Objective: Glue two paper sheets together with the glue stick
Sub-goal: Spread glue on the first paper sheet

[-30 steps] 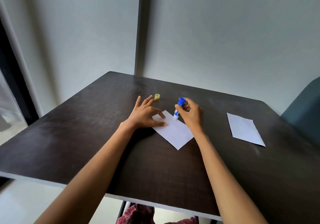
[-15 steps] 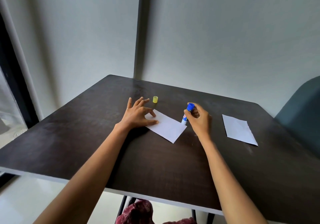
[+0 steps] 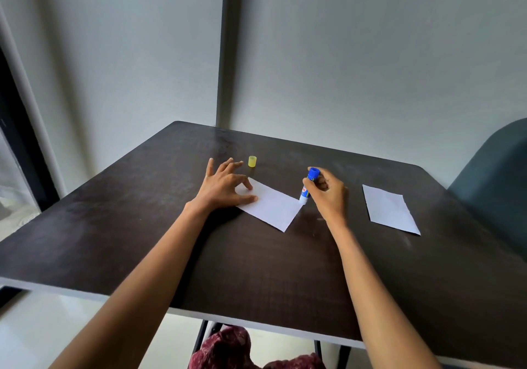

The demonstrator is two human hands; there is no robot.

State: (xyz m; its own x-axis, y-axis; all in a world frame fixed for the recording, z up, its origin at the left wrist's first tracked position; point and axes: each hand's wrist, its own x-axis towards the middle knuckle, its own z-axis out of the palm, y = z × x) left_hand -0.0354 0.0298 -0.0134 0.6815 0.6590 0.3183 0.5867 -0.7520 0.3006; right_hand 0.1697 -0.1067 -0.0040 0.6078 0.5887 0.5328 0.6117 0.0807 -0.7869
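Observation:
A white paper sheet [image 3: 272, 206] lies on the dark table [image 3: 256, 268] near its middle. My left hand [image 3: 224, 187] rests flat on the sheet's left end, fingers spread. My right hand [image 3: 328, 193] grips a blue and white glue stick [image 3: 308, 186], held nearly upright with its tip touching the sheet's right corner. A second white paper sheet [image 3: 389, 210] lies apart on the table to the right. The glue stick's yellow cap [image 3: 252, 161] stands on the table just beyond my left hand.
A teal chair back [image 3: 496, 180] rises at the table's right edge. Grey walls close off the far side. A dark window frame [image 3: 20, 140] runs along the left. Reddish cloth [image 3: 236, 351] shows below the table's near edge.
My right hand has slid the glue stick from the sheet's upper edge rightward to its right corner. My left hand stays pressed on the sheet. The view has shifted slightly.

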